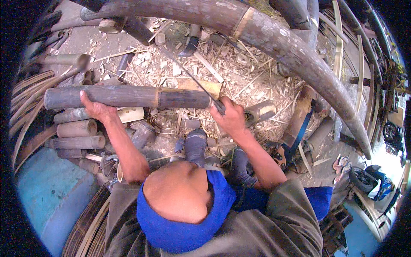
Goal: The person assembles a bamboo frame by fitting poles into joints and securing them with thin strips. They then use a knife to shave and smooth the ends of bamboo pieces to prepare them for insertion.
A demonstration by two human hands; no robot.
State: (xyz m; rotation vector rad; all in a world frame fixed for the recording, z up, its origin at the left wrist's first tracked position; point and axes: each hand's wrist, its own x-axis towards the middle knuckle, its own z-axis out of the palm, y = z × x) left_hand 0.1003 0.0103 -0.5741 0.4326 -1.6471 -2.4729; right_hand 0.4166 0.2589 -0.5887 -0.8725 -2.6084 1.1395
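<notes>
A dark bamboo pole section (128, 96) lies level in front of me, with a pale ring at its node. My left hand (100, 110) is closed around its left part, thumb on the near side and fingers hidden beneath. By the right end, my right hand (231, 118) grips the dark handle of a long knife (192, 78), probably a machete. Its narrow-looking blade slants up and left, away from me. Behind the section's right half sits a pale split bamboo piece (201, 87); whether the blade touches it I cannot tell.
Across the far side arches a thick bamboo pole (274, 40). Pale chips (150, 64) litter the ground. Cut bamboo sections (77, 135) are stacked at left, beside bundled strips (32, 94). A blue-bladed handsaw (299, 133) leans at right, with sandals (341, 165) farther off.
</notes>
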